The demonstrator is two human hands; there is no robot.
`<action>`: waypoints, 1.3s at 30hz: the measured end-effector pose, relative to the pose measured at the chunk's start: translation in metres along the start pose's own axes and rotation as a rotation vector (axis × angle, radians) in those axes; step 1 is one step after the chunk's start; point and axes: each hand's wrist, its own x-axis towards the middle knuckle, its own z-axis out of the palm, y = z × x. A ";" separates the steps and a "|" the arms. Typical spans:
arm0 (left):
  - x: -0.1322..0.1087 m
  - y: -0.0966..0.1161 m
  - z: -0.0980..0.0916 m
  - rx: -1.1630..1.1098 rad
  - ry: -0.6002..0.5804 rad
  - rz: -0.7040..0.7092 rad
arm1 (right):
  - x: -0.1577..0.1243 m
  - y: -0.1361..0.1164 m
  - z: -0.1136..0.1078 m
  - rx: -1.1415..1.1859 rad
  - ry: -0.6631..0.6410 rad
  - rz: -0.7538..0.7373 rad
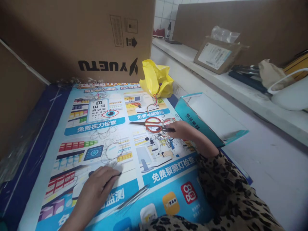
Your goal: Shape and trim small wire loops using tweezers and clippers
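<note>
Right hand (pixel 184 130) at one o'clock, fingers pinched narrow against the red scissors (pixel 151 124) at its nine, grip unclear. Left hand (pixel 96 189) curled on the poster (pixel 108 123), hold unclear. Looks like a pickup; next needs fingers through the loops

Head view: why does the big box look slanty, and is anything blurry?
Head view: the wide lens slants and stretches the cardboard box and ledge toward the edges; soft, even light, faint shadows; the red scissors are sharp, the leopard sleeve slightly soft.
</note>
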 end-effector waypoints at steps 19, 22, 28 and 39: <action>0.001 0.002 -0.001 -0.025 0.000 -0.002 | -0.006 -0.047 0.018 -0.142 -0.110 0.061; 0.002 0.003 -0.001 -0.019 -0.005 0.000 | -0.008 -0.049 0.019 -0.137 -0.117 0.092; 0.002 0.004 -0.002 -0.019 0.001 0.000 | -0.009 -0.051 0.025 -0.072 -0.099 0.144; 0.002 0.003 -0.002 -0.014 0.005 0.013 | -0.014 -0.006 -0.002 0.531 -0.085 0.079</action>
